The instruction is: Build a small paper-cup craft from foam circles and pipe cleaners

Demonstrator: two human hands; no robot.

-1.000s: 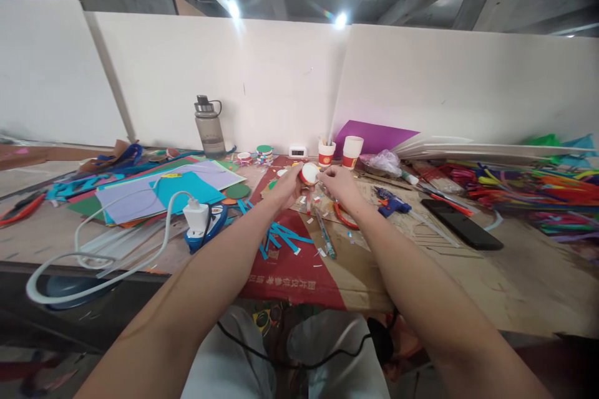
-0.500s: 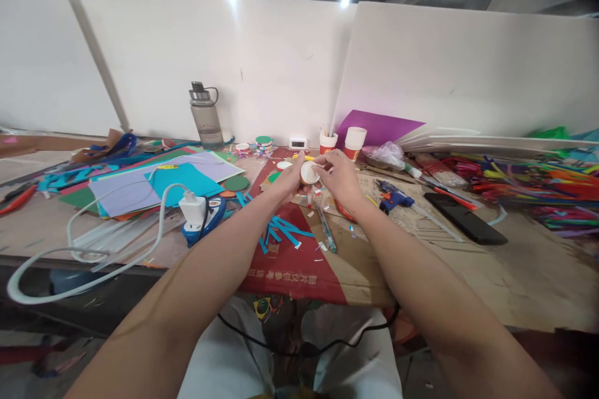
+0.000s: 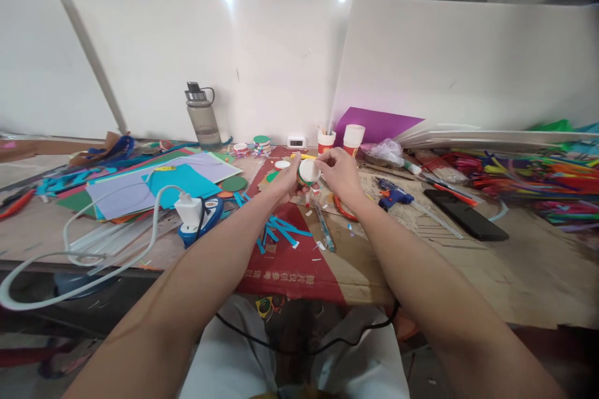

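Observation:
My left hand (image 3: pixel 286 186) is closed around a small round piece (image 3: pixel 307 171) with a white top face and a green side. My right hand (image 3: pixel 340 173) pinches at its right edge, thumb and index finger together on the rim. Whether a thin strip lies between those fingertips is too small to tell. Just left of my left hand, another white disc (image 3: pixel 282 165) lies on the table. Below my hands are blue paper strips (image 3: pixel 283 229) and a pen (image 3: pixel 325 227) on the red and brown cardboard (image 3: pixel 299 277).
Coloured paper sheets (image 3: pixel 180 186) and a white plug (image 3: pixel 189 211) with its cable are at left. A bottle (image 3: pixel 203 118) and paper cups (image 3: pixel 353 137) stand at the back. To the right lie a blue glue gun (image 3: pixel 393 194), a phone (image 3: pixel 465 215) and a pile of coloured strips (image 3: pixel 538 181).
The round piece has tilted in my left hand, so its green side shows more. My right fingers have drawn together at its right edge. The view has shifted slightly.

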